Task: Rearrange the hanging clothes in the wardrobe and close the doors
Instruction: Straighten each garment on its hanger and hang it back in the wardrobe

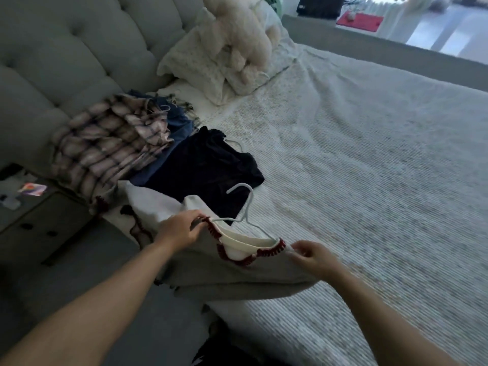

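Observation:
A cream top (227, 278) with dark red trim at the neck lies on the bed's near edge, on a pale blue hanger (247, 207) whose hook points away from me. My left hand (182, 229) pinches the left side of the neckline. My right hand (313, 257) pinches the right shoulder of the top. Behind it lie a dark navy garment (208, 167) on a white hanger, a blue garment (179, 128) and a pink plaid shirt (111, 141). No wardrobe is in view.
The bed (369, 167) has a white textured cover. Pillows and a cream plush toy (237, 35) sit by the grey tufted headboard (66, 48). A grey nightstand (34, 215) with small items stands at the left. Grey floor lies below my arms.

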